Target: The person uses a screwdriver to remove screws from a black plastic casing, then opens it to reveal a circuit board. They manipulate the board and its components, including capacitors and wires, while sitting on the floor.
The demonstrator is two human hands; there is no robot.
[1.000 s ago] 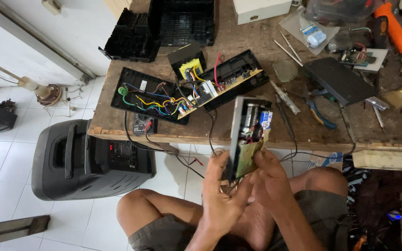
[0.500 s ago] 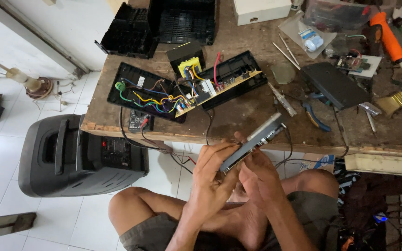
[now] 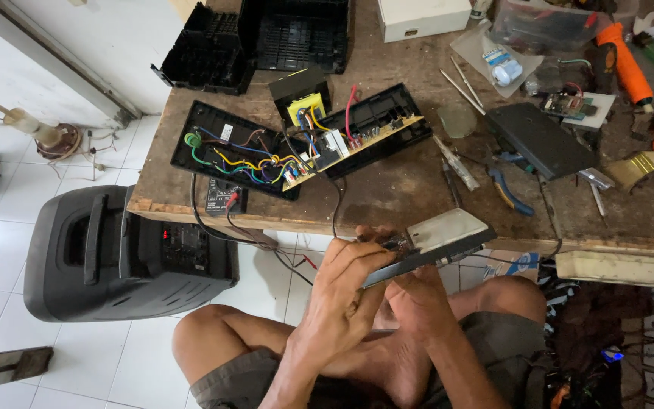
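Observation:
Both my hands hold a flat rectangular circuit module (image 3: 440,236) with a pale grey face and dark edge, just in front of the workbench edge, above my lap. My left hand (image 3: 342,291) grips its near end from the left, fingers curled over the top. My right hand (image 3: 416,303) supports it from beneath. The module is tilted nearly flat, its far end pointing right. Wires run from it up to an opened black electronics case (image 3: 297,148) on the wooden workbench (image 3: 387,189), full of coloured wires and a board.
A black portable speaker (image 3: 115,254) stands on the tiled floor at left. The bench carries empty black housings (image 3: 266,38), a white box (image 3: 421,17), blue-handled pliers (image 3: 509,189), a screwdriver (image 3: 456,163), a paintbrush (image 3: 649,163), an orange tool (image 3: 626,64) and a black panel (image 3: 543,140).
The module stood upright with its components facing me; my hands have rotated it down to lie nearly flat, its pale back side up and its far end swung right.

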